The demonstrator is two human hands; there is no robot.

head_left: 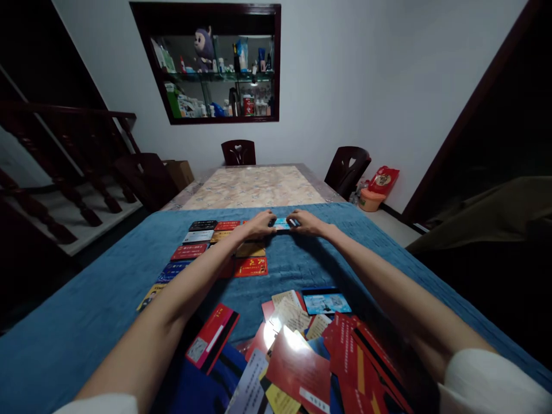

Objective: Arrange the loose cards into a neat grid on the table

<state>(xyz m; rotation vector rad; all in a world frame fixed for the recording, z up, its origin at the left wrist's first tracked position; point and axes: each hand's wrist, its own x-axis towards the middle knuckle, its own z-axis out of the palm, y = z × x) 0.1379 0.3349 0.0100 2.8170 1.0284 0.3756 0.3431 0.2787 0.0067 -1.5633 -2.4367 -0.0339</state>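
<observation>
Both my arms reach far out over a blue cloth (86,299). My left hand (260,223) and my right hand (307,222) each pinch one end of a light blue card (282,223) that lies flat at the far end of the cloth. To the left of it, several cards (199,236) lie laid out in neat rows, among them a red card (251,267). Close to me sits a loose heap of cards (302,351), mostly red, with a blue picture card (326,302) on its far edge.
The cloth covers the near half of a long table (254,187) with a patterned top. Dark chairs (238,152) stand at its far end and sides. A wall niche (215,66) holds bottles and a plush toy. A staircase rises at left.
</observation>
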